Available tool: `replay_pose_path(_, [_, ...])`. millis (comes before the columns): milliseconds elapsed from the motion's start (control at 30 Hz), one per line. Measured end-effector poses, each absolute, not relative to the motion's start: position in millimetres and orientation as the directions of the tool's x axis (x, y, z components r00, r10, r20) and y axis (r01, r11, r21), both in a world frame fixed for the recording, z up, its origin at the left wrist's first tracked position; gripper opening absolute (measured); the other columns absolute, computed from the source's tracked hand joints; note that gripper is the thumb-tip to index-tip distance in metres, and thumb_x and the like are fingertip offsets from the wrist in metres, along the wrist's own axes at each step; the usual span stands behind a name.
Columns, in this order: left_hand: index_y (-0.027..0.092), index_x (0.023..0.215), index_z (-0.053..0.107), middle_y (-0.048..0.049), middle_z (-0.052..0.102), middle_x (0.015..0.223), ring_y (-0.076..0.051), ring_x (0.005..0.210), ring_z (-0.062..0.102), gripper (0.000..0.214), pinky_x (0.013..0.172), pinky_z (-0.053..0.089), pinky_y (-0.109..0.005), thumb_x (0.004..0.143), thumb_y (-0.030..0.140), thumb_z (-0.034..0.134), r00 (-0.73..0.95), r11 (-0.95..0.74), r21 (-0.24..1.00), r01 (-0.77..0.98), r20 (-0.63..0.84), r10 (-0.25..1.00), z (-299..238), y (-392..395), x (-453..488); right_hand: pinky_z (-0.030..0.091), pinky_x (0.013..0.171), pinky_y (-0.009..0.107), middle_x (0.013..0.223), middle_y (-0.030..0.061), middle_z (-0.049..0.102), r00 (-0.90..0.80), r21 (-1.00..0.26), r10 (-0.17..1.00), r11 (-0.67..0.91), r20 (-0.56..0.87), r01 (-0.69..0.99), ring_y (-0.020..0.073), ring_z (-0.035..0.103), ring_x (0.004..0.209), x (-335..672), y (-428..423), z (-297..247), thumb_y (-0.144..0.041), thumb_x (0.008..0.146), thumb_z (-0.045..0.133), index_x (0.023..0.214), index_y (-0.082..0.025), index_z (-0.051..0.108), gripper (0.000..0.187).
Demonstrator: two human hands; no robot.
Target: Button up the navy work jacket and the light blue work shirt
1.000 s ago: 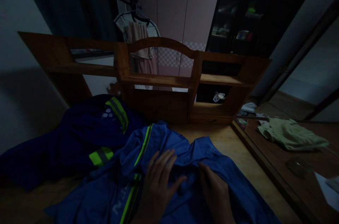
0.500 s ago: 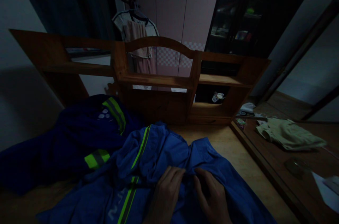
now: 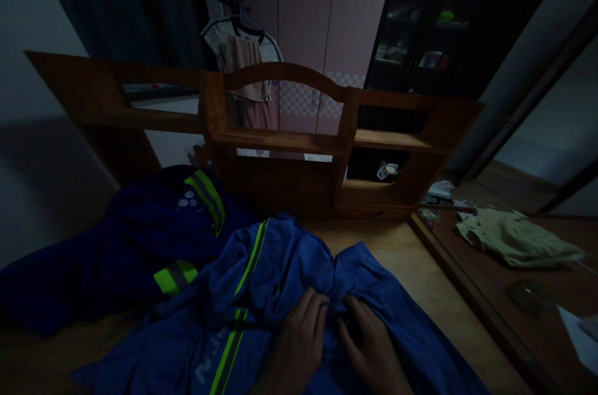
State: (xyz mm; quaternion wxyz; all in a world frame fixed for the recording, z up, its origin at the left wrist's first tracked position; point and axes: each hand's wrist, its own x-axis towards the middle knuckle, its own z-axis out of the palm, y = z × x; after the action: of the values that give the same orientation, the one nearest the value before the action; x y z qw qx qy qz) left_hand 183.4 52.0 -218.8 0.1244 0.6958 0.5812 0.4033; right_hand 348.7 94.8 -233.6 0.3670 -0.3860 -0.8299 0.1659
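A blue work jacket (image 3: 280, 270) with yellow-green reflective stripes lies spread on the wooden surface in front of me. My left hand (image 3: 301, 333) has its fingers curled and pressed onto the jacket's front, near the middle. Just to the right, my right hand (image 3: 369, 339) pinches the cloth with thumb and fingers bent. Both hands are close together below the collar, along the front opening. What exactly lies between the fingertips is hidden and dark. To the left, a darker blue garment (image 3: 140, 227) with similar stripes is heaped beside the jacket.
A wooden headboard with shelves (image 3: 280, 142) stands behind the garments. To the right, past a raised wooden edge (image 3: 462, 295), lie pale folded clothes (image 3: 518, 239) and a glass bowl (image 3: 530, 295). Clothes on a hanger (image 3: 243, 52) hang behind, before a pale wardrobe (image 3: 303, 9).
The view has shifted slightly. My hands remain at the jacket's front, with the right hand's fingertips shifted slightly left and the cloth near them a little rearranged.
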Motion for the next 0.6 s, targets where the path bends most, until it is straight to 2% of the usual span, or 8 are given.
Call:
replay_pose_path(100, [0.022, 0.095, 0.06, -0.0016, 0.065, 0.095, -0.017, 0.096, 0.063, 0.015, 0.089, 0.052, -0.032, 0.092, 0.014, 0.048, 0.018, -0.292, 0.649, 0.702, 0.394, 0.919, -220.4, 54.8, 182.9, 0.055, 0.078, 0.028, 0.1, 0.0081, 0.067, -0.453, -0.557, 0.75, 0.661, 0.482, 0.503, 0.0195, 0.067, 0.091, 349.4, 94.8, -238.1, -0.014, 0.089, 0.048, 0.117, -0.021, 0.052, 0.029])
replay_pose_path(267, [0.022, 0.091, 0.064, -0.0006, 0.067, 0.09, -0.017, 0.09, 0.066, 0.007, 0.082, 0.054, -0.028, 0.087, 0.019, 0.058, -0.117, -0.216, 0.685, 0.695, 0.405, 0.907, -225.6, 57.8, 181.2, 0.056, 0.072, 0.027, 0.093, 0.0075, 0.067, -0.463, -0.521, 0.738, 0.675, 0.491, 0.523, 0.0187, 0.068, 0.082, 349.7, 93.2, -246.1, -0.015, 0.092, 0.044, 0.117, -0.021, 0.052, 0.027])
replay_pose_path(467, [0.022, 0.093, 0.067, -0.0029, 0.067, 0.088, -0.016, 0.085, 0.066, 0.017, 0.079, 0.055, -0.026, 0.091, 0.02, 0.051, -0.156, -0.205, 0.682, 0.702, 0.428, 0.89, -229.4, 59.4, 179.7, 0.055, 0.07, 0.027, 0.091, 0.0081, 0.067, -0.477, -0.483, 0.725, 0.687, 0.497, 0.543, 0.0194, 0.068, 0.08, 346.8, 89.1, -241.7, -0.018, 0.094, 0.041, 0.115, -0.021, 0.052, 0.023])
replay_pose_path(600, [0.021, 0.096, 0.067, -0.0052, 0.067, 0.091, -0.018, 0.088, 0.066, 0.021, 0.081, 0.055, -0.03, 0.09, 0.017, 0.048, -0.177, -0.165, 0.681, 0.714, 0.403, 0.898, -228.2, 60.0, 180.4, 0.055, 0.067, 0.028, 0.09, 0.0086, 0.067, -0.481, -0.445, 0.714, 0.696, 0.509, 0.563, 0.0201, 0.068, 0.078, 346.3, 88.9, -243.2, -0.017, 0.095, 0.04, 0.116, -0.019, 0.051, 0.024])
